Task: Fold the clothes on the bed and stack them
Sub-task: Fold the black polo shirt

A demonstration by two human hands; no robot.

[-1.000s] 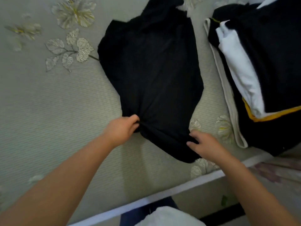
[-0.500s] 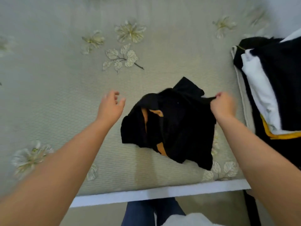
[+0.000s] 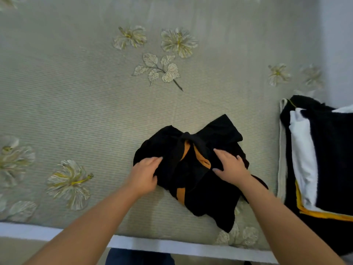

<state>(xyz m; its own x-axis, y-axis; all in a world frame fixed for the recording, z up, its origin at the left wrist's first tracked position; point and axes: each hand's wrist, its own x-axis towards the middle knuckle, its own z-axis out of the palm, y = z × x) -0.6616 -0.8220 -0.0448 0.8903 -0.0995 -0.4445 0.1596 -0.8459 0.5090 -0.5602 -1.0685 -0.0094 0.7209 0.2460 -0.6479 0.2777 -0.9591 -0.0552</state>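
Nearby, on the bed (image 3: 76,104), a stack (image 3: 324,159) of folded black and white clothes with a yellow edge sits at the right, well apart from the hands. A bunched black garment (image 3: 200,188) with orange lining lies near the bed's front edge. Left hand (image 3: 144,174) rests on its left side, fingers slightly curled against the cloth; whether they pinch it I cannot tell. Right hand (image 3: 230,166) lies on its right part, fingers spread and fairly straight. Half a second ago the left hand hung free over the bed and the right pinched the garment aloft; now both are down on it.
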